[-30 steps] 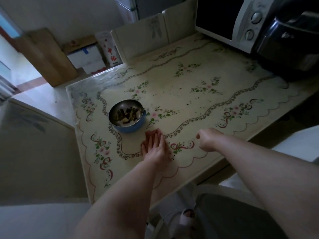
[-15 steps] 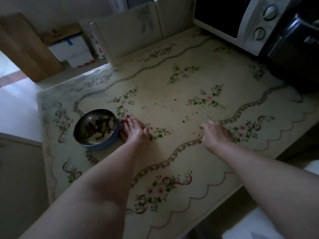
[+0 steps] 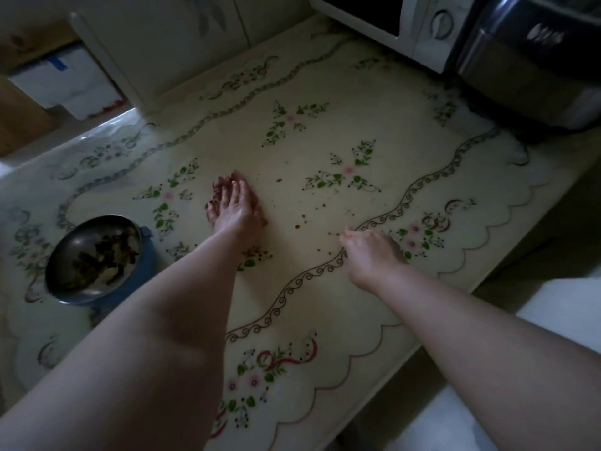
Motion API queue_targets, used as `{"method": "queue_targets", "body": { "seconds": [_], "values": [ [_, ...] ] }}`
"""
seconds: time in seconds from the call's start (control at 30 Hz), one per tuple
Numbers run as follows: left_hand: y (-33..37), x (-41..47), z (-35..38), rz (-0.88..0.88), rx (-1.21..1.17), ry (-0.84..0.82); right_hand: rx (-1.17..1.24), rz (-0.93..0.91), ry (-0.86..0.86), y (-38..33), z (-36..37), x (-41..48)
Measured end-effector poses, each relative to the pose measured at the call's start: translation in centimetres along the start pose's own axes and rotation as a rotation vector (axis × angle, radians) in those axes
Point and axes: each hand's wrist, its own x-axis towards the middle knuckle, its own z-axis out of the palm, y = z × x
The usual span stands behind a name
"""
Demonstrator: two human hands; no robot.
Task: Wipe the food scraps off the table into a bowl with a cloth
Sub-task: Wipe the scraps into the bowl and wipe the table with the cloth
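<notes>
A steel bowl (image 3: pixel 66 252) with a blue outside stands at the table's left and holds dark food scraps. Small brown crumbs (image 3: pixel 297 226) are scattered over the middle of the flowered table (image 3: pixel 325 297). My left hand (image 3: pixel 235 208) rests on its edge on the table, right of the bowl, with its fingers straight. Dark bits show against its palm side. My right hand (image 3: pixel 370 252) hovers at the wavy border, fingers curled, thumb and forefinger tips together beside the crumbs. Whether it pinches a crumb is too small to tell. No cloth is in view.
A white microwave (image 3: pixel 419 30) and a black appliance (image 3: pixel 527 60) stand at the back right of the table. A pale chair back (image 3: pixel 162 47) is against the far edge. White boxes (image 3: pixel 65 83) lie on the floor beyond. The scalloped front edge runs at lower right.
My left hand has left the bowl's side and moved right and farther out to the middle of the table. The right hand stays near the wavy border. The view has drawn closer.
</notes>
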Motion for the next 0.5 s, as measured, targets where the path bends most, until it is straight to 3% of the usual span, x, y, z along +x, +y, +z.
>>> {"method": "queue_targets", "body": {
  "seconds": [0.1,0.23,0.43,0.5],
  "values": [
    [2.9,0.0,1.0,0.067,0.019,-0.026,0.113,0.014,-0.024,1.2,-0.7,-0.7],
    [7.1,-1.2,2.4,0.172,0.028,-0.074,0.134,0.172,0.089,3.6,-1.2,-1.7],
    [9.4,-4.3,2.8,0.393,0.102,-0.142,0.039,0.235,-0.070,5.8,-1.2,-5.1],
    [7.7,-4.7,2.4,0.370,0.100,-0.132,0.046,0.228,-0.114,5.6,-1.2,-5.7]
  ]
}}
